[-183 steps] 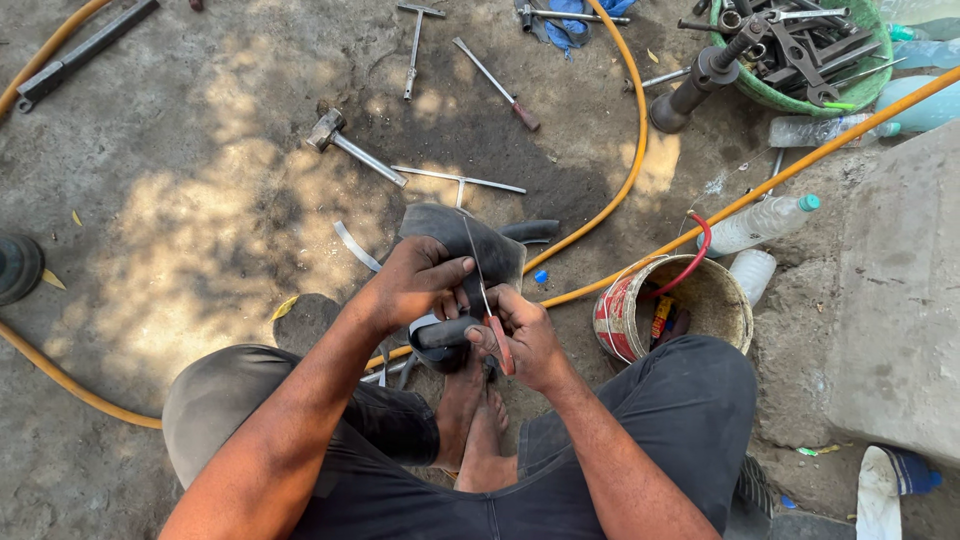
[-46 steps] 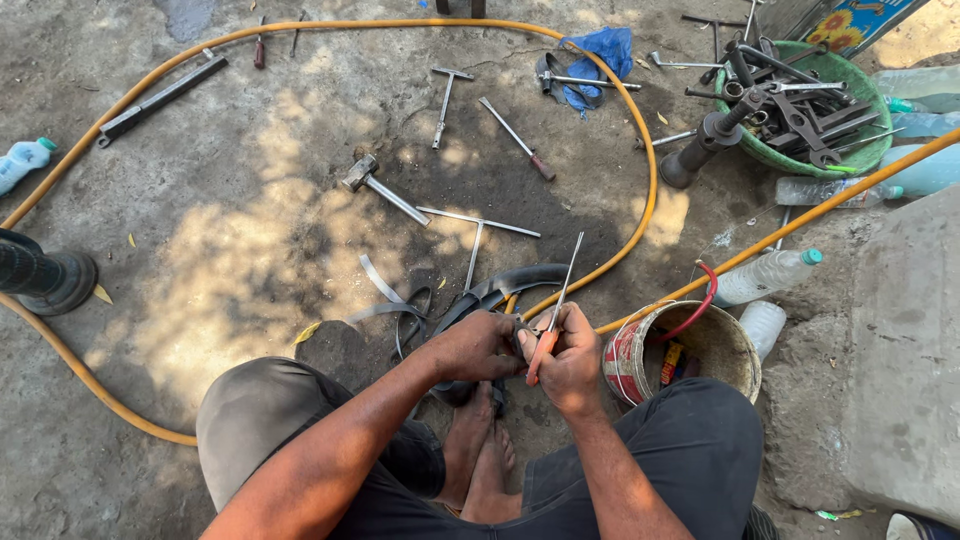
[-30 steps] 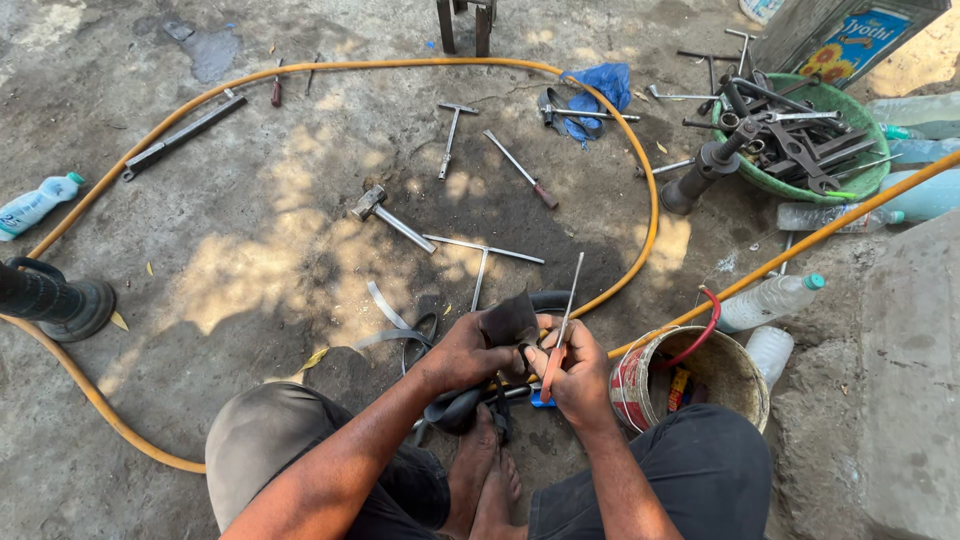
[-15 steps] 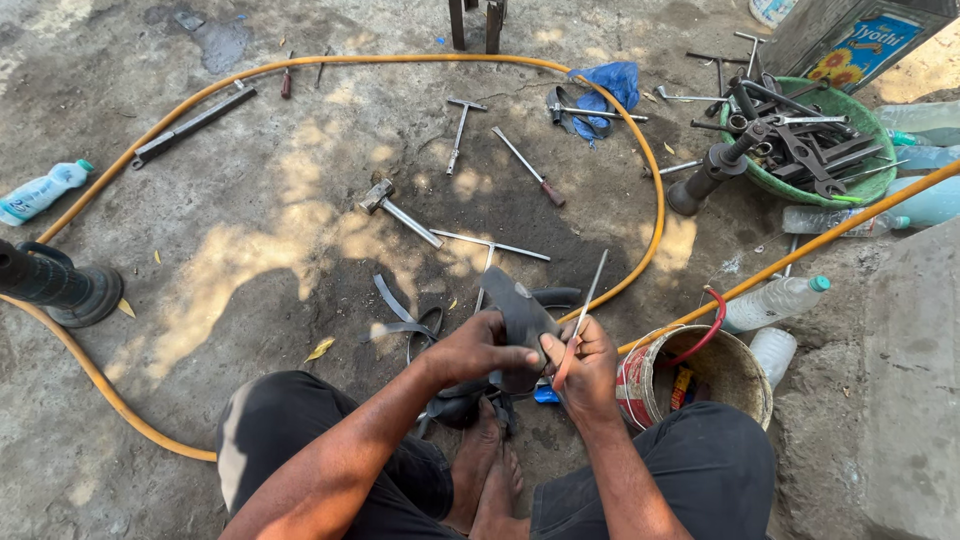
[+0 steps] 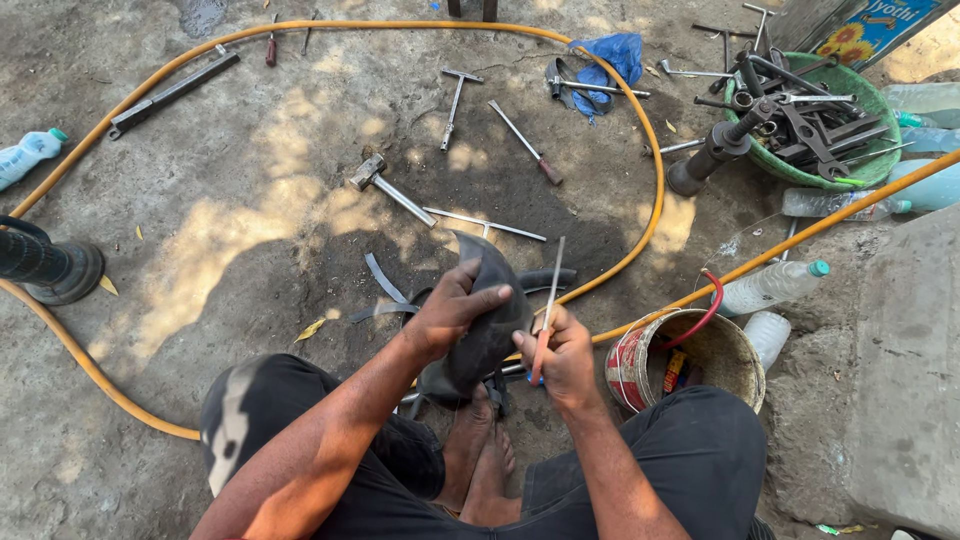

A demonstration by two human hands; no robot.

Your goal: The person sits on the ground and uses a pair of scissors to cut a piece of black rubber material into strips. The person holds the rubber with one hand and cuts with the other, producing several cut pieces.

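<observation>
I sit on the ground with my bare feet (image 5: 483,470) together in front of me. My left hand (image 5: 452,308) grips a black rubber inner tube (image 5: 487,335), folded up over my feet. My right hand (image 5: 562,358) is just right of the tube and holds a thin metal rod tool (image 5: 548,300) with a reddish handle, its tip pointing away from me. A loose black rubber strip (image 5: 383,282) lies on the ground beyond the tube.
An orange hose (image 5: 655,180) loops around the work area. A hammer (image 5: 385,186), T-handle tools (image 5: 455,95), a screwdriver (image 5: 525,142) and a blue cloth (image 5: 605,57) lie ahead. A green basin of wrenches (image 5: 815,125) sits far right, a small bucket (image 5: 685,360) and plastic bottles (image 5: 770,287) beside my right knee, a concrete block (image 5: 905,370) right.
My view has tilted up and back. My left hand has lifted the folded tube higher, and my right hand has shifted slightly right with the rod, now apart from the left hand.
</observation>
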